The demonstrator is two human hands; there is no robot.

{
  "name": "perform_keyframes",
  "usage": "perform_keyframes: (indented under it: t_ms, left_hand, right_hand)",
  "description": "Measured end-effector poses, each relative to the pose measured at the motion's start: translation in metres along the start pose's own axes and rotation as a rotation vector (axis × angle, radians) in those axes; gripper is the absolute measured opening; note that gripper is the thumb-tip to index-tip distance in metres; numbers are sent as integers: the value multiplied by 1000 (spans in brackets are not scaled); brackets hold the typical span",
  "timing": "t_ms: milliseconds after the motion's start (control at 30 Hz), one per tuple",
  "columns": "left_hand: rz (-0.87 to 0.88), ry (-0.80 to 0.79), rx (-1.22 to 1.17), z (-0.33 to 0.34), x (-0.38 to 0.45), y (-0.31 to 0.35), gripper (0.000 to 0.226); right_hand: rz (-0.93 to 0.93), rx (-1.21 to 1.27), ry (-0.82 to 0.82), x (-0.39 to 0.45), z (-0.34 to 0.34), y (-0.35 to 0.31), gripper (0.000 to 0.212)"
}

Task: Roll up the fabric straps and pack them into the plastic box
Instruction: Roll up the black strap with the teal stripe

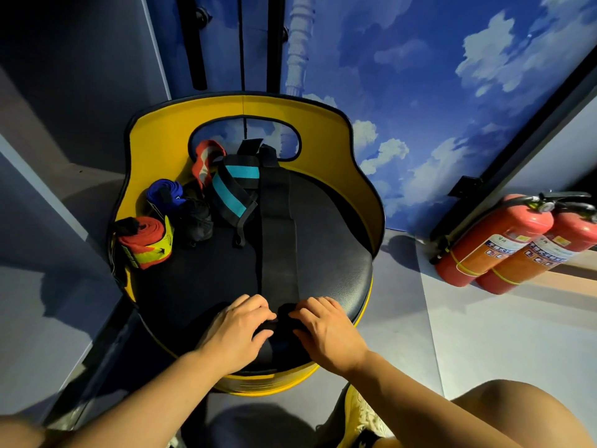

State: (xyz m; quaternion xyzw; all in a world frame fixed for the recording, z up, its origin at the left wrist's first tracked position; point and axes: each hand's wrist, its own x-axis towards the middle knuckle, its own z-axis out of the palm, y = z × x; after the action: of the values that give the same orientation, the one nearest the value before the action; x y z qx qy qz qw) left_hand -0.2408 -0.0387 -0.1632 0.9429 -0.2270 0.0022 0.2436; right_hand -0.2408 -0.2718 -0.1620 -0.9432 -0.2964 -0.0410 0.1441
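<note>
Both hands [239, 328] [326, 331] pinch black strap's [278, 240] rolled end.

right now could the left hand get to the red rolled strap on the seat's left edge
Probably yes. The left hand is on the black strap at the seat's near edge, and the bare seat between it and the red rolled strap holds nothing in the way; it would have to let go first.

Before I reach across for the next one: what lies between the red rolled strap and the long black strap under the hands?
In the head view, only bare black seat cushion separates the red rolled strap from the long black strap.
</note>
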Motion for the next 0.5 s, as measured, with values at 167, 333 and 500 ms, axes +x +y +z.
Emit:
perform_keyframes:
  t_ms: [167,333,500]
  left_hand:
    - [-27,46,28,0,2,3,25]
    - [-92,63,-29,3,9,-4,25]
    - [-261,118,-145,0,20,0,20]
  right_hand:
    - [8,-41,6,5,0,3,35]
    - [85,-12,-3,15,-3,1,41]
    - [209,139,30,28,-2,-2,21]
